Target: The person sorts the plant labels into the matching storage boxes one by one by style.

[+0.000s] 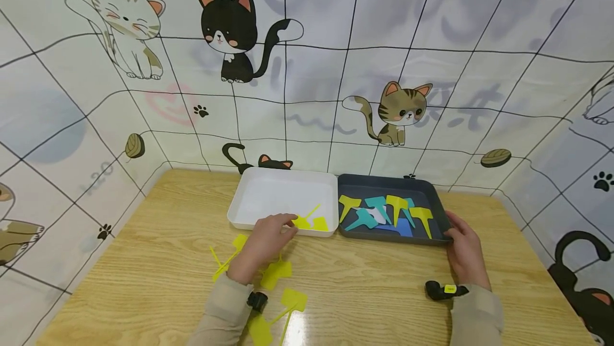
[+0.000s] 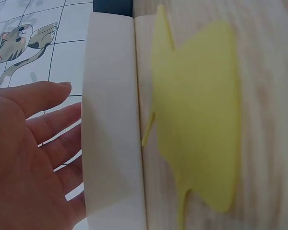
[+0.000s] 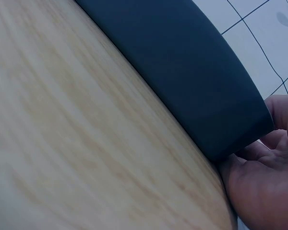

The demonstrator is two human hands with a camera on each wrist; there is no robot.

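Note:
My left hand (image 1: 267,235) reaches over the front rim of a white tray (image 1: 273,191), its fingertips beside the yellow T-shaped plant labels (image 1: 320,224) inside. In the left wrist view, thumb and fingers are spread apart behind the tray's wall (image 2: 110,120), with nothing seen between them. At the far right end of a dark grey tray (image 1: 384,182), my right hand (image 1: 467,250) holds the corner, thumb at the rim and fingers against the side. That tray carries yellow, teal, white and blue labels; a yellow one (image 1: 422,219) lies near its right end.
On the wooden table (image 1: 374,292), loose yellow labels (image 1: 276,273) lie around my left forearm, more of them (image 1: 293,299) nearer the front. Both trays stand side by side against a cat-patterned wall covering (image 1: 316,69), which also encloses the left and right sides.

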